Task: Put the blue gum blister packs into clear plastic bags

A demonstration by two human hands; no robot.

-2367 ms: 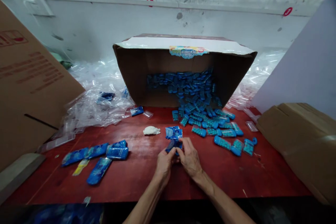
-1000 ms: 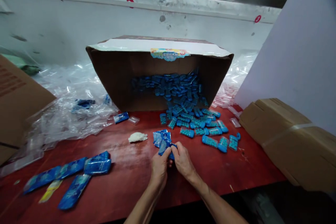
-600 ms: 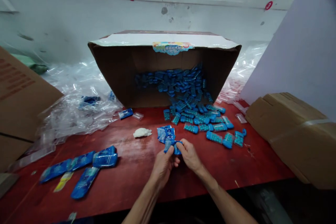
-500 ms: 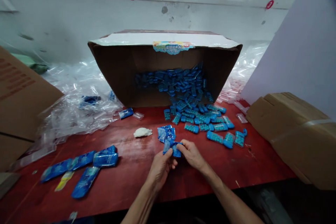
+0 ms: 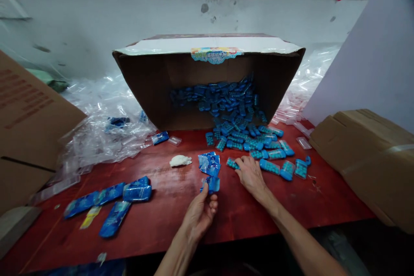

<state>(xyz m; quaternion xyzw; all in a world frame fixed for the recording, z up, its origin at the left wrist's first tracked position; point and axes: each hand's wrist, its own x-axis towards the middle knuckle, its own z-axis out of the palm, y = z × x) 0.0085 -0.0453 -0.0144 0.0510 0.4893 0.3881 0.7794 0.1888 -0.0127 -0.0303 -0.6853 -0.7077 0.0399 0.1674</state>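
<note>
My left hand [image 5: 201,212] pinches a small blue printed wrapper [image 5: 212,184] between thumb and fingers, above the near middle of the table. To its right, my right hand [image 5: 251,174] reaches forward with its fingers closed on a small clear bottle of blue pellets [image 5: 232,163]. That bottle's right end is hidden under the hand. Just beyond the held wrapper lie some flat blue wrappers [image 5: 208,163]. Past my right hand is a spread of similar blue-capped bottles [image 5: 270,167], which runs back to a heap [image 5: 223,97] inside a cardboard box.
The open cardboard box [image 5: 142,95] lies on its side at the back. Several filled blue packets [image 5: 137,190] and a yellow strip [image 5: 90,217] lie left. A white crumpled piece [image 5: 180,161] sits mid-table. Clear plastic sleeves [image 5: 106,138] pile at left; a taped carton [image 5: 365,155] stands right.
My right hand has let go of the blue wrapper and moved right and forward onto a bottle. My left hand keeps the wrapper. The view has shifted slightly.
</note>
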